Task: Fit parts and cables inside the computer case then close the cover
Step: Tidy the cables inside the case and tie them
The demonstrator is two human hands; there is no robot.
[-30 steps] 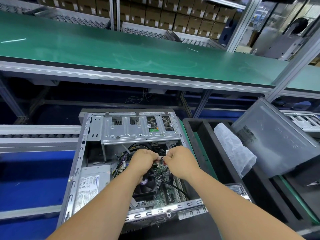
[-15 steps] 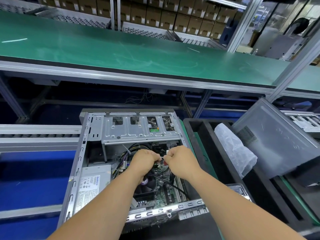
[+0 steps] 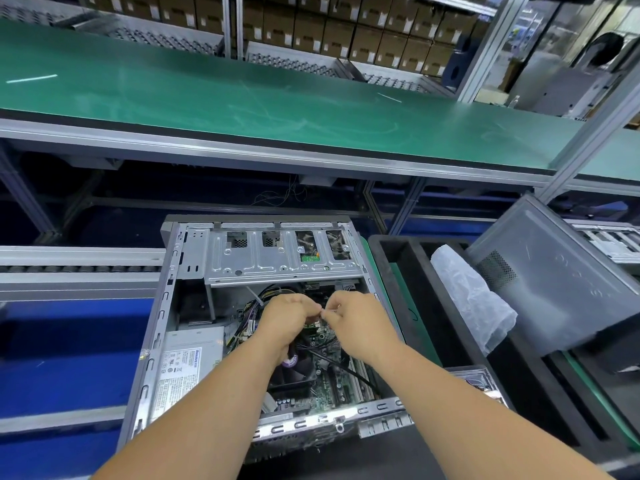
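Observation:
An open grey computer case lies flat in front of me, with its drive cage at the far end and the power supply at the left. Inside are the green motherboard, a black fan and a bundle of cables. My left hand and my right hand meet above the board, fingers curled. Between them they pinch a small thin white piece, possibly a tie; its shape is too small to tell. A black cable runs below my right wrist.
The grey side cover leans in a black foam tray to the right, beside a crumpled plastic bag. A green bench top spans the back. Roller rails and a blue surface lie at the left.
Both hands stayed over the motherboard; their fingertips drew slightly closer together around the small white piece. Nothing else moved.

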